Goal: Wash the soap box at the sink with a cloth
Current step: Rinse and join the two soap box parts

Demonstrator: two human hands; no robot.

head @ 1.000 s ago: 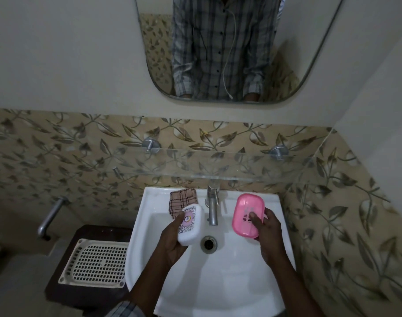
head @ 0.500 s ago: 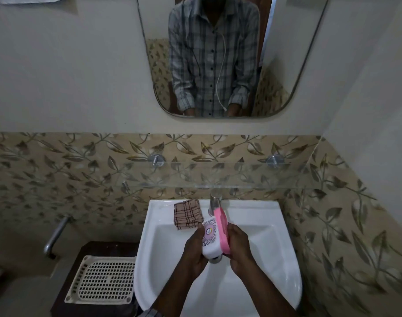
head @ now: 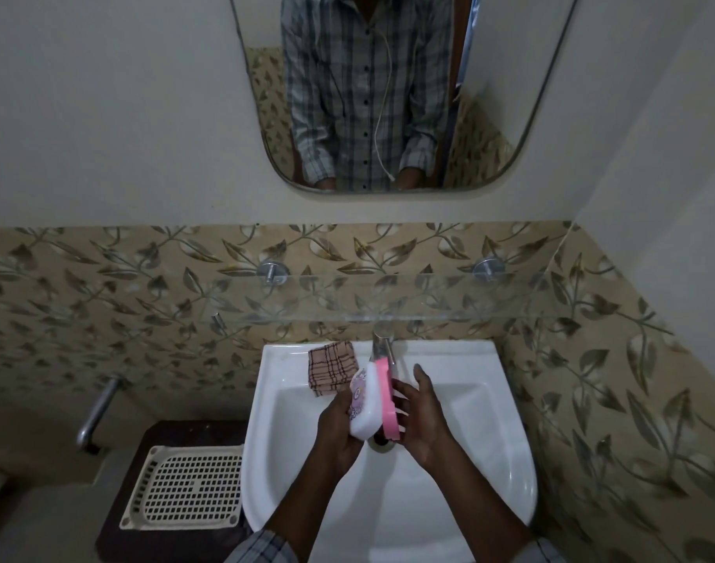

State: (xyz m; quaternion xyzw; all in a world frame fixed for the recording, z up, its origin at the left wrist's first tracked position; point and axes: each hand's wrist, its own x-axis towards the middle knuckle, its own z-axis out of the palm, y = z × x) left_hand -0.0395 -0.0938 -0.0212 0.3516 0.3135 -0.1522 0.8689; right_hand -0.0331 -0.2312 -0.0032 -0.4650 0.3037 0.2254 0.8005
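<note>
My left hand (head: 339, 424) curls round the white half of the soap box (head: 374, 404); my right hand (head: 423, 420) presses flat, fingers straight, on its pink half. The box stands on edge between them over the drain (head: 382, 440) of the sink (head: 490, 440), long axis pointing away toward the tap (head: 382, 347). The checked cloth (head: 331, 369) lies on the rim just beyond my left hand, the nearer one.

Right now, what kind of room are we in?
Most likely a small home bathroom: a white sink with a tap, a mirror on the wall above it, and a glass shelf fixed to leaf-patterned tiles.
</note>
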